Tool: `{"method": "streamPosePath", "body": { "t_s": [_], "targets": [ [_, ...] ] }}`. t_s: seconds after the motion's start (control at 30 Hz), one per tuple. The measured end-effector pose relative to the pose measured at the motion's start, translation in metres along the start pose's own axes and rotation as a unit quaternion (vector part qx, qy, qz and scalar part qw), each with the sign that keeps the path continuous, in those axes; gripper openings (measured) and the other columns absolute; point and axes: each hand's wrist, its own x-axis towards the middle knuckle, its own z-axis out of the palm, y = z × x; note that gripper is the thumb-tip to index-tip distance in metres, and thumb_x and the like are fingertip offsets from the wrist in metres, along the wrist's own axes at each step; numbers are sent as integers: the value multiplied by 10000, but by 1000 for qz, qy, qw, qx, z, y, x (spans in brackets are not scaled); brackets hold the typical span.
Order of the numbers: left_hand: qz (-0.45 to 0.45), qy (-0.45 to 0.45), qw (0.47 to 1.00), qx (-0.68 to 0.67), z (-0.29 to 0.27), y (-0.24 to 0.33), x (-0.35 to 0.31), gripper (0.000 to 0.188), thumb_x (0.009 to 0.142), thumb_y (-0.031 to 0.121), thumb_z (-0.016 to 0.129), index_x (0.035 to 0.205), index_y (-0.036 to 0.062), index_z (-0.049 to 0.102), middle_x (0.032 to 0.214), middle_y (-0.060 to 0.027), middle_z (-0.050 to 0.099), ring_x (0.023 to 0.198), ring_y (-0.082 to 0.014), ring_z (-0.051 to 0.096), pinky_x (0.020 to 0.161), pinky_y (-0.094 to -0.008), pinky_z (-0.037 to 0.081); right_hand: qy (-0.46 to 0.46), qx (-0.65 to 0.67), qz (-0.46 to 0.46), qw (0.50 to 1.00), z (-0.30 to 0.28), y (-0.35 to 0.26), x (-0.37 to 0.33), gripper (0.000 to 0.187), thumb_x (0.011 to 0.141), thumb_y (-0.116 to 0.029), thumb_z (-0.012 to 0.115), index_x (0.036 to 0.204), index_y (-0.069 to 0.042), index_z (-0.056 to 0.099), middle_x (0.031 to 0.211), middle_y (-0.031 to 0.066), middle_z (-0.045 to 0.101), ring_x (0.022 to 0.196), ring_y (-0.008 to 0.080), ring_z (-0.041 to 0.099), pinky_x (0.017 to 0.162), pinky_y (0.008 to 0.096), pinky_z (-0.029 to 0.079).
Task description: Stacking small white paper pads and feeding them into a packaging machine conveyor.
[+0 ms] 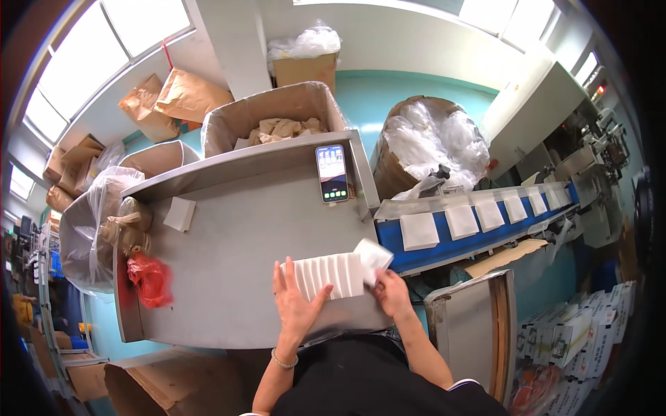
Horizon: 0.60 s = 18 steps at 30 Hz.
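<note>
A row of white folded paper napkins (320, 276) stands on edge near the front of the metal table (236, 243), in several upright bundles side by side. My left hand (295, 305) rests against the row's left end, fingers stretched apart and thumb along its near side. At the right end, my right hand (393, 295) pinches a tilted white napkin (373, 258) by its lower corner. That napkin overlaps the end of the row; whether it is one piece or several cannot be told.
From the right, a blue conveyor belt (454, 244) with several spaced white squares meets the table. A lit phone (331, 173) lies near the back rim. A loose white square (180, 214) and a red plastic bag (148, 280) are at left. Lined bins (218, 132) stand behind.
</note>
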Motion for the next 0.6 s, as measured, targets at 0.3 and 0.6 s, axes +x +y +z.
{"method": "streamPosePath", "body": {
  "t_s": [0.3,0.6],
  "targets": [
    [21,-24,999,39,7,25,-3,1042,713,516,799,1488,63,269,1531,-283,137,1398,-455,199,1067,-574,290,-134,-309,-107,935,50,8,-9,486,967,-357,590,1264,24,536,1121,106,629,1040,174,591,870,281,473],
    [1,-29,996,85,11,22,4,1074,650,621,786,1487,157,298,1552,-258,110,1400,-469,168,1005,-650,301,-23,-180,-129,975,50,8,-3,476,946,-202,609,1355,3,479,1221,115,581,1135,183,541,993,326,417]
  ]
}}
